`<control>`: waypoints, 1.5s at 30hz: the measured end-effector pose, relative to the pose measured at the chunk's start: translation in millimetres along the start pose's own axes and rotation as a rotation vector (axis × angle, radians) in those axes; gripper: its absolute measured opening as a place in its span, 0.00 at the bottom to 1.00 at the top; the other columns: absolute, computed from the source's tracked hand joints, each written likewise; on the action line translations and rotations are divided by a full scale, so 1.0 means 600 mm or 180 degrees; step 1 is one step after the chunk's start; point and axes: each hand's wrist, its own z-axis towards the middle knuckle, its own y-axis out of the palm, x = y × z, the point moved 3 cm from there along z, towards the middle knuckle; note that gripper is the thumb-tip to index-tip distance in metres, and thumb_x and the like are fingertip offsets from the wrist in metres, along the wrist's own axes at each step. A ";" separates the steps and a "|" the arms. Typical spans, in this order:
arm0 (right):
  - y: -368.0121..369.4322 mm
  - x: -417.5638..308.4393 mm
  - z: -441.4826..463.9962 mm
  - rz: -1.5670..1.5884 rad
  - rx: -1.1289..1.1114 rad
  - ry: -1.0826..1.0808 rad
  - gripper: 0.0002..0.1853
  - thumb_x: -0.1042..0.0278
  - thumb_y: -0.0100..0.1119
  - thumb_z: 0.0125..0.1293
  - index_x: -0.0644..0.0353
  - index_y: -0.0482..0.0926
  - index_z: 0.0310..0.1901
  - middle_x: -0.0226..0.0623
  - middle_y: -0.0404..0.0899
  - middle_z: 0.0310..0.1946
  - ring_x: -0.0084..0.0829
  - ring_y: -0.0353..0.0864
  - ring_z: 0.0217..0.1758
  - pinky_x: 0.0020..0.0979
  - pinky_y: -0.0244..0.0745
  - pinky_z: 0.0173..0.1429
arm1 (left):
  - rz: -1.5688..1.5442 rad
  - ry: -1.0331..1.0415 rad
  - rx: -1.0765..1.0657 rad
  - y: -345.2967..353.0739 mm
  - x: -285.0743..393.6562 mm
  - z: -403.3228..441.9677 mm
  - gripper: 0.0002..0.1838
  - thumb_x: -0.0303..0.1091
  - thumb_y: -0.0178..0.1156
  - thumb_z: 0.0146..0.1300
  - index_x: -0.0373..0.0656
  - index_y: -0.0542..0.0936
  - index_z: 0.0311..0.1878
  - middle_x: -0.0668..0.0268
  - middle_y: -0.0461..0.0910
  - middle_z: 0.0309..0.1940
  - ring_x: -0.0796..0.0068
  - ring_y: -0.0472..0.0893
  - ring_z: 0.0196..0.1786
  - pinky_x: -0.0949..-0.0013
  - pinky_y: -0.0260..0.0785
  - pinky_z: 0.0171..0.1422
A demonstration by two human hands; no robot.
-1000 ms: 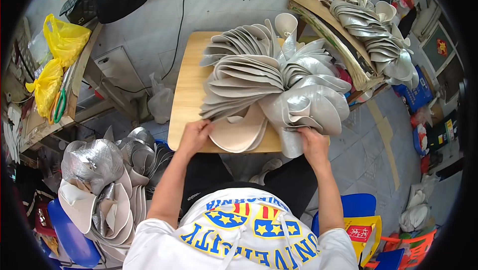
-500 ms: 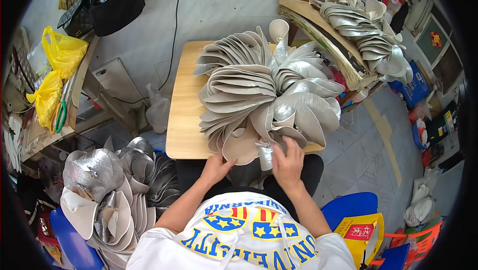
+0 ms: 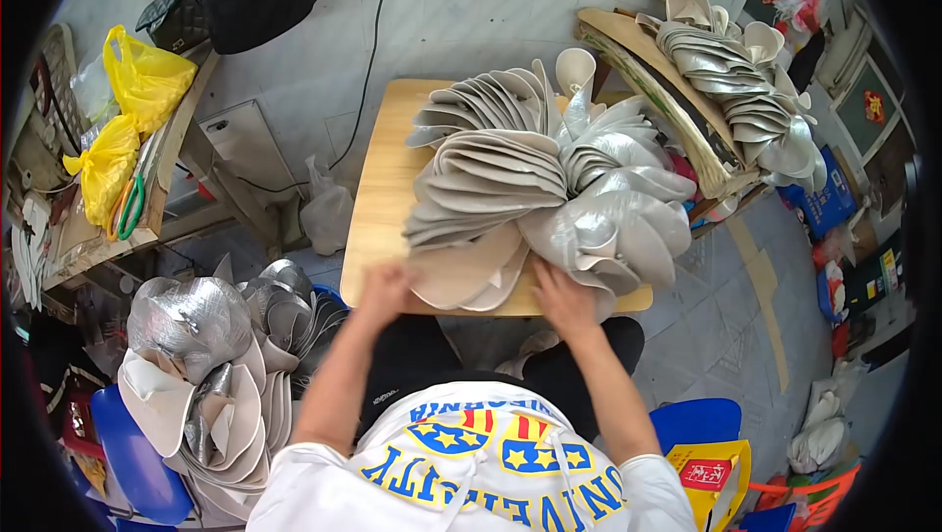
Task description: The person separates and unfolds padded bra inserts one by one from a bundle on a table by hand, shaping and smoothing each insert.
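The sheet pile [image 3: 549,188] lies on the light wood-grain tabletop [image 3: 378,188], mainly over its centre and right side. Each sheet is thin, flexible and curved in outline, with a matte beige-grey, felt-like face; a crinkled, reflective silver foil face shows on several.

The pile is divided into bunches. On the left side, sheets are nested in closely spaced layers, their long edges running roughly left to right. On the right side, foil-faced sheets curl and flare outward around a central gathering point. One narrow cone-like piece [image 3: 575,71] projects at the far edge, its rounded opening away from the person. At the near edge, broad beige sheets [image 3: 471,272] lie nearly flat, rounded ends toward the person; their long axis cannot be determined because the upper portions are covered.

The left hand [image 3: 386,289] is motion-blurred, fingers curled, at the near-left border of the beige sheets; whether it grips a sheet cannot be determined. The right hand [image 3: 566,298] is at the near edge, fingers angled away and to the left between the beige sheets and the foil-faced bunch. Its fingertips are partly obscured, so grip width cannot be determined.
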 end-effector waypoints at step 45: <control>-0.117 -0.146 0.025 0.2251 -0.0267 -0.0019 0.07 0.73 0.59 0.62 0.62 0.78 0.42 0.39 0.80 0.38 0.39 0.83 0.35 0.34 0.78 0.34 | -0.0825 0.0233 -0.1242 0.104 0.010 -0.072 0.08 0.30 0.62 0.64 0.32 0.83 0.37 0.63 0.84 0.30 0.79 0.82 0.34 0.76 0.75 0.41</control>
